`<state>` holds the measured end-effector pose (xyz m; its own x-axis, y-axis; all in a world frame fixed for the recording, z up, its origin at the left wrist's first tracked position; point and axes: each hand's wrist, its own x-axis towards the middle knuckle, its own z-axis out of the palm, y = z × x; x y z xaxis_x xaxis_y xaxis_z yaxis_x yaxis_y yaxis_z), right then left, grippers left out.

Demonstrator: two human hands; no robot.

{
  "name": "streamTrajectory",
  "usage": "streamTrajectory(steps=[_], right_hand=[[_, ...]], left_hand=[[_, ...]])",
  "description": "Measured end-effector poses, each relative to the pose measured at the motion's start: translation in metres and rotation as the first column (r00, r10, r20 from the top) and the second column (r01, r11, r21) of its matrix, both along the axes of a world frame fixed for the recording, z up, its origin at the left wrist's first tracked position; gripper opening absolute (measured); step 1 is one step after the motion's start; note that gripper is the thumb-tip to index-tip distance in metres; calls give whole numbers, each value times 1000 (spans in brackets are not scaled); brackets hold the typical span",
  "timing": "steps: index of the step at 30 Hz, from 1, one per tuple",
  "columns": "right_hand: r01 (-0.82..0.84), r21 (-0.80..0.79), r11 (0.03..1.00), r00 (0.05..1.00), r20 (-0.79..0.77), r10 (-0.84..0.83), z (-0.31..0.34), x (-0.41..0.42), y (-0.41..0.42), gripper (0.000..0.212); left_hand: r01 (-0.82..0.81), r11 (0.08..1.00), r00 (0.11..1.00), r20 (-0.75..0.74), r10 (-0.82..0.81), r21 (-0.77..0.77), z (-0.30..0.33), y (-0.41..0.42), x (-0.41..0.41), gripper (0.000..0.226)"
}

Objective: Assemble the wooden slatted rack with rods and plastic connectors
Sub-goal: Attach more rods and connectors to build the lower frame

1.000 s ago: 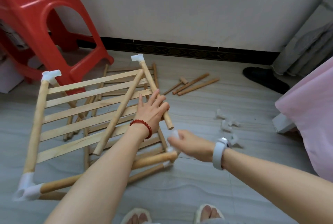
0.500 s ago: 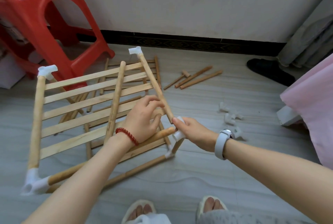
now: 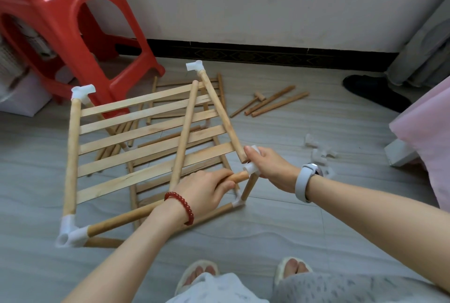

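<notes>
A person's left hand (image 3: 207,190) curls its fingers around the front rod (image 3: 151,212) of a slatted rack (image 3: 146,132) raised off the floor. Just beyond those fingers, the right hand (image 3: 270,168) pinches a white connector (image 3: 250,168) on the rod's end, with another rod's (image 3: 221,115) loose end just above.

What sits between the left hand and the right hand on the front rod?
In the head view, the left hand grips the round wooden front rod; its short bare end runs into the white plastic corner connector held by the right hand.
</notes>
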<state>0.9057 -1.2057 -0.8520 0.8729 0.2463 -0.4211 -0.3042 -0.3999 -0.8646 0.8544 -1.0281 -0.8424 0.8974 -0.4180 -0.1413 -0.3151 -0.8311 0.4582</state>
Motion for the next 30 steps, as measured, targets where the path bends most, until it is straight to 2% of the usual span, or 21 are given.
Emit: streamTrajectory(steps=[6,8,10,13,16,19,21,24,27,30], right_hand=[[-49,-196,979,986,145,78,0,-5,0,49],[-18,-245,969,976,205,70,1,-8,3,52],[35,-266,963,980,197,19,-1,-9,6,50],[154,-158,975,987,-15,-158,-2,-7,9,48],[331,46,942,893,-337,-298,5,-4,12,43],[390,103,915,860,-396,-321,10,-7,17,41],[368,93,925,881,-353,-315,8,-11,21,37],[320,81,944,897,-347,-274,4,-16,23,43],[192,24,981,925,-337,-173,4,-17,17,49],[88,-11,996,953,-289,-88,9,-11,13,43]], left_hand=[[-20,1000,999,-24,21,20,-1,-1,3,26],[-23,1000,999,-42,23,11,-1,-2,5,27],[-22,1000,998,-62,22,-4,-2,-3,6,25],[-26,999,999,-37,27,20,-5,-3,4,22],[-38,997,999,15,37,65,-7,-4,1,17],[-55,994,998,44,51,94,-7,-6,0,21],[-64,991,996,72,56,117,-8,-9,-1,24],[-55,992,996,81,46,117,-8,-11,-3,21],[-38,996,998,49,34,80,-7,-8,-5,21],[-66,996,993,99,60,56,-4,-9,-6,32]])
